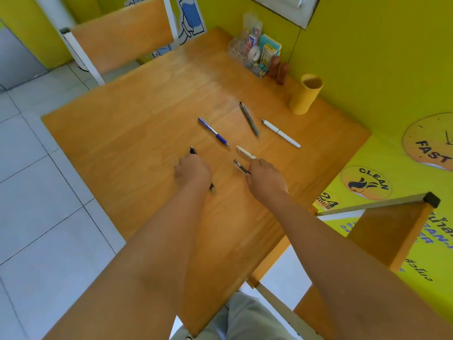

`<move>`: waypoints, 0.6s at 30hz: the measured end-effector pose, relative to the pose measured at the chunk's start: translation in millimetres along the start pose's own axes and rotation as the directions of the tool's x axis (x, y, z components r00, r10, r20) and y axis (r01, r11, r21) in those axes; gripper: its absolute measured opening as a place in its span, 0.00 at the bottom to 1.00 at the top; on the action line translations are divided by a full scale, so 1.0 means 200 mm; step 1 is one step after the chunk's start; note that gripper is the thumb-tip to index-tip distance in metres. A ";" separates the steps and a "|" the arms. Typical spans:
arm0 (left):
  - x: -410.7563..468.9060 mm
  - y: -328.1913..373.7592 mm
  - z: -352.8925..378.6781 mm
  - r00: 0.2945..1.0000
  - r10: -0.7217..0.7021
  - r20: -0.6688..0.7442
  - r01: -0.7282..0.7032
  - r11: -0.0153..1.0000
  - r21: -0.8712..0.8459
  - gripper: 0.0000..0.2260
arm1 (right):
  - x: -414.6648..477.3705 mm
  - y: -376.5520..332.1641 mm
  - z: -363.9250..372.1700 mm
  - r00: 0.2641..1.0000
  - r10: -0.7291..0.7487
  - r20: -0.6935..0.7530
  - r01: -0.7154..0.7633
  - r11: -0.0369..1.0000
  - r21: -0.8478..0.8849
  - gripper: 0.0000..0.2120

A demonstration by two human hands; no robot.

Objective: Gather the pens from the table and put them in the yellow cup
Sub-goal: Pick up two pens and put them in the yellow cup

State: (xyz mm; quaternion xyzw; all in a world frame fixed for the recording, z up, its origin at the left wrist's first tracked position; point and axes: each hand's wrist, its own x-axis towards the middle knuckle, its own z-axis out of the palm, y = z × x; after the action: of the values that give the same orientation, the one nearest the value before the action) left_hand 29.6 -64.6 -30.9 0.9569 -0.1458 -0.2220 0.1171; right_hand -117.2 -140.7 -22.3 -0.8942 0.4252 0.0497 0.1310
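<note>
The yellow cup (305, 94) stands upright and empty-looking at the table's far right, near the wall. My left hand (192, 171) is closed around a black pen (193, 150), whose ends stick out above and below my fist. My right hand (266, 177) grips two pens at once: a white pen (245, 152) and a dark pen (240, 166), both pointing up-left from my fingers. Loose on the wooden table (147, 133) lie a blue pen (213, 132), a grey pen (248, 118) and a long white pen (281, 133), all between my hands and the cup.
A clear organiser (255, 54) with stationery and two brown wooden shakers (279, 69) stand at the far right corner, left of the cup. One chair (117, 33) sits beyond the table, another chair (382, 231) at its right side. The yellow wall runs close along the right.
</note>
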 end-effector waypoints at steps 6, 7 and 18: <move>0.03 0.13 -0.13 0.996 0.031 0.086 -0.008 0.969 -0.248 0.10 | 0.04 0.04 -0.14 0.997 0.079 -0.025 -0.070 0.960 0.272 0.09; 0.04 0.16 -0.15 0.994 0.043 0.104 -0.002 0.932 -0.362 0.09 | 0.05 0.05 -0.17 0.994 0.097 -0.045 -0.077 0.943 0.324 0.08; -0.03 0.61 -0.26 0.907 0.294 0.301 0.182 0.372 -0.910 0.09 | 0.23 0.26 -0.50 0.899 0.302 -0.316 -0.060 0.801 0.595 0.12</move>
State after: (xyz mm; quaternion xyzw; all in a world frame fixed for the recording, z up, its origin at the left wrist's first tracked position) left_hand 21.1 -167.8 51.4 0.6481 -0.0510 -0.4587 0.6058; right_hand -130.9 -233.6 55.1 -0.7584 0.5230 -0.2491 0.2988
